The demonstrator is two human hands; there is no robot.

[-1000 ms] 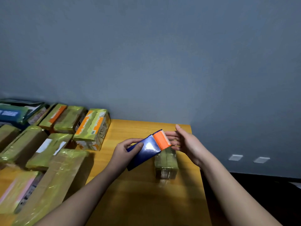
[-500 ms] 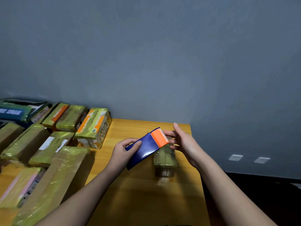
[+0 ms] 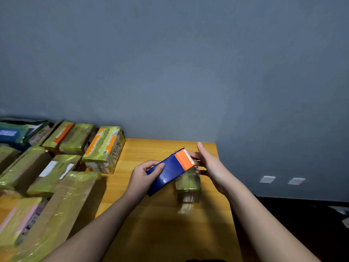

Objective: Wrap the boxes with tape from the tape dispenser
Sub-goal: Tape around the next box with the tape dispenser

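Small box [image 3: 188, 183] half behind dispenser [image 3: 171, 171]

The left hand [image 3: 145, 176] grips the blue tape dispenser [image 3: 170, 172] by its lower end, its orange toothed head tilted up toward the right hand [image 3: 211, 167]. That hand's straight fingers [image 3: 201, 148] reach behind the head, perhaps touching tape. Below lies a small taped box [image 3: 188, 186] on the wooden table [image 3: 160, 224]. Wrapped boxes [image 3: 56, 167] crowd the left.
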